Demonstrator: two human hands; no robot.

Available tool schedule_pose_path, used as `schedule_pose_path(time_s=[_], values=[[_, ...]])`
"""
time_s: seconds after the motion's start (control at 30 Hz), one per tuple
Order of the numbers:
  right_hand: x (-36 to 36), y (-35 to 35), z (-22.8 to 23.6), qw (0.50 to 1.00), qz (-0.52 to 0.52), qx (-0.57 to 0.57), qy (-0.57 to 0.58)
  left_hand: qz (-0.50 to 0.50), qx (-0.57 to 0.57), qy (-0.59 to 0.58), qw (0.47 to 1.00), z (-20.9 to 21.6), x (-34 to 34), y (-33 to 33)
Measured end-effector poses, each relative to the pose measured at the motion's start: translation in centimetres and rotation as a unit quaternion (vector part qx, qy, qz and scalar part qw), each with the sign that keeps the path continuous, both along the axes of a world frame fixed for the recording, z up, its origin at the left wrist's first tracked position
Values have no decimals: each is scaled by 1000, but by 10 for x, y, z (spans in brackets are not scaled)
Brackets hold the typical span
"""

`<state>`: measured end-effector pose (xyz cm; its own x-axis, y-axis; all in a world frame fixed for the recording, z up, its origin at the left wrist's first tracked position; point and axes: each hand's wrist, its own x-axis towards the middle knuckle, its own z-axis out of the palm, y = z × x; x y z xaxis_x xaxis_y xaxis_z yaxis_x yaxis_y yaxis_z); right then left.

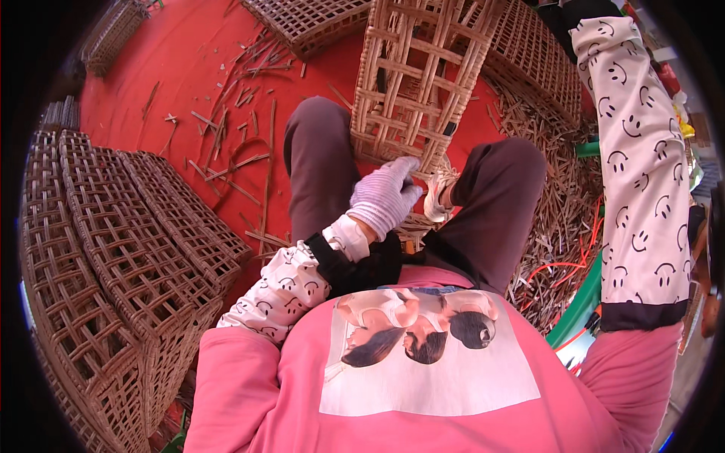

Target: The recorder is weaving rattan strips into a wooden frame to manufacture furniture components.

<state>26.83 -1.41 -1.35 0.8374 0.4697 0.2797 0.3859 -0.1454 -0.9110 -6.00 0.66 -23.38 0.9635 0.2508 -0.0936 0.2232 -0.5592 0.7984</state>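
Observation:
A brown woven basket [411, 83] stands tilted between my knees, with open square gaps in its weave. My left hand [384, 198], in a pale striped knit glove, is at the basket's near lower edge. Its fingers are bent inward, and the upper fingertips lie against or just in front of the weave. Whatever they grip is hidden. My right arm [638, 151], in a white sleeve with smiling faces, reaches up along the right side. Its hand lies beyond the top edge of the picture.
Several nested woven baskets [136, 249] stand on the left. More baskets [306, 23] sit at the back, another [532, 64] at the back right. Loose cut strips [242, 162] litter the red floor [181, 98]. A heap of strips [559, 196] lies right of my knee, near a green rim [578, 306].

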Motion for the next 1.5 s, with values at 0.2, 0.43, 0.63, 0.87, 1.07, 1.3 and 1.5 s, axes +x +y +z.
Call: schedule_pose_path(time_s=[0.2,0.43,0.63,0.87,1.07,1.3,1.5], values=[[15,14,3,1000,-18,-6,-14,102,99,-26,990,7,14,-8],[45,33,9,998,-42,-18,-40,231,117,-139,956,-8,14,1],[86,60,15,995,-76,-33,-60,420,-135,-211,872,-15,26,23],[136,93,18,989,-118,-50,-67,403,-272,-280,828,-27,31,55],[172,116,23,984,-147,-57,-78,425,-312,-302,794,-29,41,62],[185,136,30,982,-166,-55,-70,394,-544,-387,631,-27,48,74],[187,147,34,981,-181,-45,-49,382,-547,-356,654,-30,46,84]])
